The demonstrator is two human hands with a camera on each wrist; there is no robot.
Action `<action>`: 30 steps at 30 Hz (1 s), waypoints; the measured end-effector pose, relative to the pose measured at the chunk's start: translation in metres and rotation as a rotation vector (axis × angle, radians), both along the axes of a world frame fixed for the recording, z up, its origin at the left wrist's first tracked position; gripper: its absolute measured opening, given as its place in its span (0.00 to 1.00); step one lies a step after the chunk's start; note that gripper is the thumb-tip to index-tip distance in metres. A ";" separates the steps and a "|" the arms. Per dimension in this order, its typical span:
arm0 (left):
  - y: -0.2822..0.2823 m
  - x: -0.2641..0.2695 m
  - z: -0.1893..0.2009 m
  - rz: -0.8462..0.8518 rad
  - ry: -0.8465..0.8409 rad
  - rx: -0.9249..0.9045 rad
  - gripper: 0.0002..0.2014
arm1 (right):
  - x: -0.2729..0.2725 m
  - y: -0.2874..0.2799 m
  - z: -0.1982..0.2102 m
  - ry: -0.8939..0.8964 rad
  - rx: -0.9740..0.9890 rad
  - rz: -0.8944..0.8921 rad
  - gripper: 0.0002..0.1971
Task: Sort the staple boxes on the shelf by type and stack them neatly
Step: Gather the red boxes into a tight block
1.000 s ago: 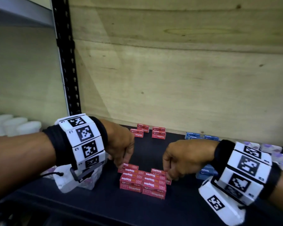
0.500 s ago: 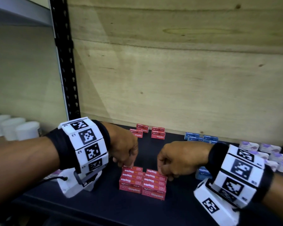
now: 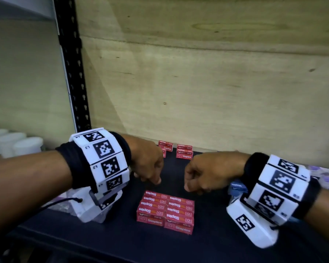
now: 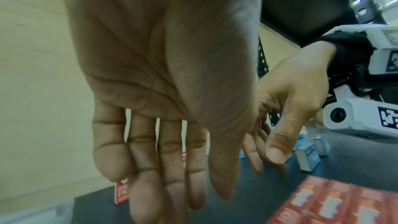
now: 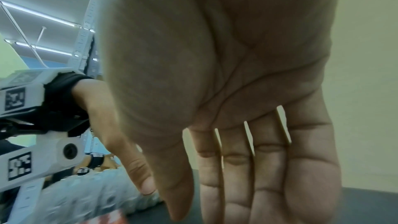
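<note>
Red staple boxes (image 3: 165, 211) form a tidy two-column stack on the dark shelf (image 3: 112, 242); the stack also shows in the left wrist view (image 4: 336, 202). My left hand (image 3: 150, 168) hovers just above and behind the stack's left side. My right hand (image 3: 203, 173) hovers behind its right side. Both wrist views show fingers hanging relaxed and empty: the left hand (image 4: 161, 159) and the right hand (image 5: 247, 151). More red boxes (image 3: 184, 153) stand at the back wall. Blue staple boxes (image 3: 237, 186) lie partly hidden behind my right wrist.
Pale purple-and-white boxes (image 3: 323, 175) lie at the far right. White jars (image 3: 17, 145) stand on the neighbouring shelf beyond the black upright (image 3: 72, 73). A clear plastic bag (image 3: 59, 204) lies under my left wrist. A plywood wall (image 3: 217, 82) closes the back.
Both hands have lifted off the top of the red stack and drawn slightly apart. The stack's top boxes now sit squared up.
</note>
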State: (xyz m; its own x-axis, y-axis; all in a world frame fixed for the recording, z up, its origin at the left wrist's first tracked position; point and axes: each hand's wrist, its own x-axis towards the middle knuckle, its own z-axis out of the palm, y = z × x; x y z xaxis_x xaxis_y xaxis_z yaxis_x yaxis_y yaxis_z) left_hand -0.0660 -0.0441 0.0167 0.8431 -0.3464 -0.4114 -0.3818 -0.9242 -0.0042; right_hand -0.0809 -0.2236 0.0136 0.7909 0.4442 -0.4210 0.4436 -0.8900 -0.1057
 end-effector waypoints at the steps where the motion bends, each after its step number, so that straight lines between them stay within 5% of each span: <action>1: 0.000 0.005 0.002 0.002 -0.044 0.006 0.12 | 0.006 -0.002 0.003 -0.033 -0.001 -0.009 0.12; 10: -0.001 0.064 0.015 0.047 -0.310 0.162 0.13 | 0.078 -0.010 0.021 -0.263 -0.069 -0.097 0.11; 20: -0.007 0.111 0.008 0.042 -0.160 0.203 0.18 | 0.123 0.006 0.006 -0.230 -0.196 -0.064 0.16; 30: -0.010 0.117 0.004 0.000 -0.124 0.201 0.12 | 0.138 0.014 0.000 -0.213 -0.200 -0.050 0.15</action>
